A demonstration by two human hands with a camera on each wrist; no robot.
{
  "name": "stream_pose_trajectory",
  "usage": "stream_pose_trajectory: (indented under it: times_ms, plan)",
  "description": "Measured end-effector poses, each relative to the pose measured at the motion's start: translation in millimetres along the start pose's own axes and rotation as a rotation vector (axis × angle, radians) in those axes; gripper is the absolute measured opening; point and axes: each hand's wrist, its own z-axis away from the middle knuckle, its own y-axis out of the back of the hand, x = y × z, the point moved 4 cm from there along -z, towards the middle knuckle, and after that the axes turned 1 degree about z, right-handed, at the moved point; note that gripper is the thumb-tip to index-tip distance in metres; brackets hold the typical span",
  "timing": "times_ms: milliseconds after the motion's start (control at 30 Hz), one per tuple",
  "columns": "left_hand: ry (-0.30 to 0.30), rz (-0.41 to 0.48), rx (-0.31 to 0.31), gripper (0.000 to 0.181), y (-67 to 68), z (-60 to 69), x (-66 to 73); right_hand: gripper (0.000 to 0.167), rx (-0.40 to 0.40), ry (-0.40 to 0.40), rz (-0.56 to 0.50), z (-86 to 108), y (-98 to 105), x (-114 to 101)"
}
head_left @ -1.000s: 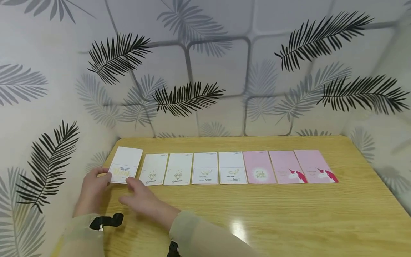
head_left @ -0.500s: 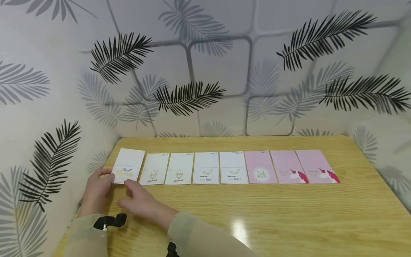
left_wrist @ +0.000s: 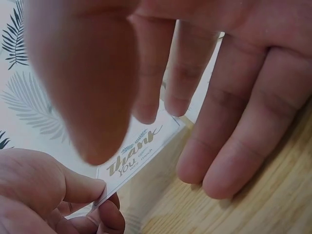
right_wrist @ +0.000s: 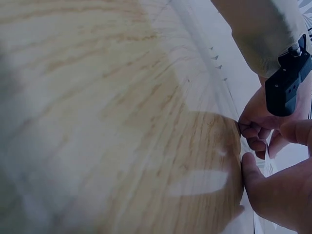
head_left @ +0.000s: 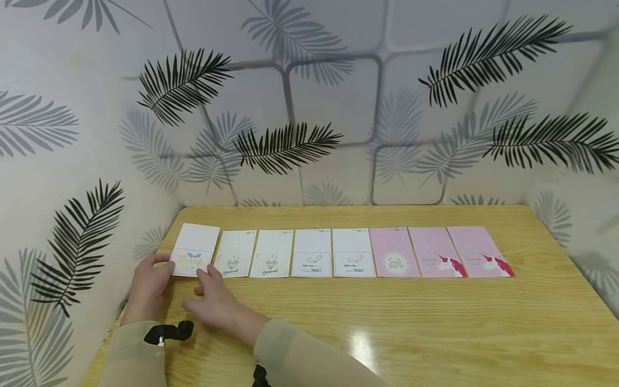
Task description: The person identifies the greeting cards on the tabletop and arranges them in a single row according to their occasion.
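A white "thank you" card (head_left: 195,239) with gold lettering is at the left end of a row of cards. My left hand (head_left: 149,282) pinches its lower left corner; in the left wrist view the left thumb (left_wrist: 83,187) lies over that corner with fingers beneath. My right hand (head_left: 217,303) is at the lower right corner, fingertips reaching the edge, thumb apart and fingers mostly straight. In the left wrist view the right hand (left_wrist: 195,58) looms large and covers part of the card. The right wrist view has the left hand (right_wrist: 263,114) beyond the right hand (right_wrist: 282,195).
Right of it lie diamond cards (head_left: 235,252), "heart" cards (head_left: 311,252), a pink "Smile More" card (head_left: 394,250) and pink unicorn cards (head_left: 435,250). The wooden table (head_left: 387,328) meets a leaf-patterned wall (head_left: 329,107) behind and at both sides.
The thank-you card has shifted slightly right, closer to the nearest diamond card. A right-hand finger has spread toward the card's lower right corner. My left hand keeps its pinch.
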Motion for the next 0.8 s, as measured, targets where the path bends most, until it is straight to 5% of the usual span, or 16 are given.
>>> stream_pose_trajectory:
  times_ms: [467, 800]
  plan:
    - [-0.016, -0.108, 0.024, 0.048, -0.5, 3.4, 2.1, 0.075, -0.009, 0.008, -0.057, -2.2, 2.1, 6.3]
    - [-0.131, -0.382, 0.071, 0.039, 4.4, -27.8, -22.1, 0.078, -0.086, 0.049, 0.028, -5.3, 2.1, 5.3]
